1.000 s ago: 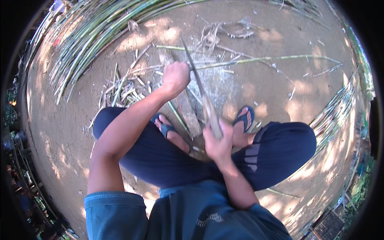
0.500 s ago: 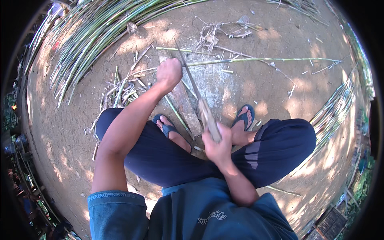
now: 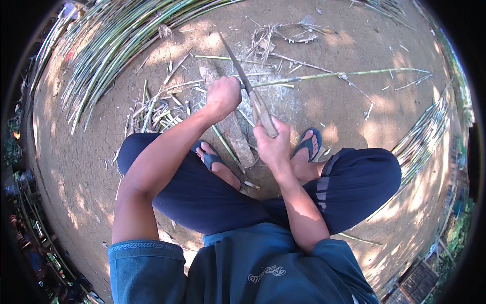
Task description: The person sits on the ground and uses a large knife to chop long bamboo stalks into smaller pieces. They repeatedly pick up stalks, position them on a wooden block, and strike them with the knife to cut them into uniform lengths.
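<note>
My left hand [image 3: 224,96] is closed around the near-left end of a long, thin green stalk [image 3: 334,75], which stretches out to the right above the ground. In my right hand [image 3: 274,144] is the pale wooden handle of a long-bladed knife [image 3: 244,78]. Its dark blade points forward and slightly left, crossing the stalk just right of my left fist. Whether the edge bites into the stalk cannot be made out. Below my hands a worn wooden board [image 3: 235,134] lies on the ground between my feet.
A large heap of green stalks [image 3: 109,61] spreads at the far left, and another bundle [image 3: 422,134] lies at the right. Short cut pieces [image 3: 159,117] are piled beside my left knee. Dry twigs and curled strips [image 3: 266,40] lie ahead. My sandalled feet flank the board.
My right hand has moved forward with the knife, its handle now closer to the stalk. My left hand has shifted a little to the right along with the stalk's held end.
</note>
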`<state>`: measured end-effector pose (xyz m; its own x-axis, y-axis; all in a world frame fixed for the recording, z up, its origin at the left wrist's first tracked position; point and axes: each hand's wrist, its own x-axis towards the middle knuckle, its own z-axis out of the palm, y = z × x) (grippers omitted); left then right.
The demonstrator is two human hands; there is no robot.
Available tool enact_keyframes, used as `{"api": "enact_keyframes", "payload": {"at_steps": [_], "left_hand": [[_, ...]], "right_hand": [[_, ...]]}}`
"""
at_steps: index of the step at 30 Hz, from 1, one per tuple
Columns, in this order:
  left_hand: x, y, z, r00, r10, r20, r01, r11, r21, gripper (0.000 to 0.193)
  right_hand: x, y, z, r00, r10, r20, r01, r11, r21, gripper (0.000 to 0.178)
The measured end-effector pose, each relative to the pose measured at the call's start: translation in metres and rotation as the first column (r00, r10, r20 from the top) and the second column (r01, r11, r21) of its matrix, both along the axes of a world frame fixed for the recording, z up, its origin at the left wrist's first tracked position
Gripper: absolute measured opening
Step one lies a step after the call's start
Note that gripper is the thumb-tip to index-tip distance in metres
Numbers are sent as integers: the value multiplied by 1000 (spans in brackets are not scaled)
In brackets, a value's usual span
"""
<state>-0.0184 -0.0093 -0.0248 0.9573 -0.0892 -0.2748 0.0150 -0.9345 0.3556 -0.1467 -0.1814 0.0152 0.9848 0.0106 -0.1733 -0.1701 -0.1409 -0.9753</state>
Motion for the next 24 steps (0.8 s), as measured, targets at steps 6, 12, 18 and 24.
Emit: {"api": "enact_keyframes", "payload": {"at_steps": [6,12,18,24], "left_hand": [[-5,-1,-12,977,114,180,-123,992,40,15],[7,4,20,990,68,124,-75,996,53,18],[5,-11,42,989,5,148,-19,995,93,18],[30,73,1,930,312,196,-342,928,146,29]], "right_hand": [[-22,-4,1,989,61,133,-61,998,-2,4],[-29,-5,-6,996,84,-41,-88,990,-107,11],[-37,-18,-30,994,-108,-19,105,986,-130,8],[-27,-52,-29,897,-374,234,372,927,56,6]]}}
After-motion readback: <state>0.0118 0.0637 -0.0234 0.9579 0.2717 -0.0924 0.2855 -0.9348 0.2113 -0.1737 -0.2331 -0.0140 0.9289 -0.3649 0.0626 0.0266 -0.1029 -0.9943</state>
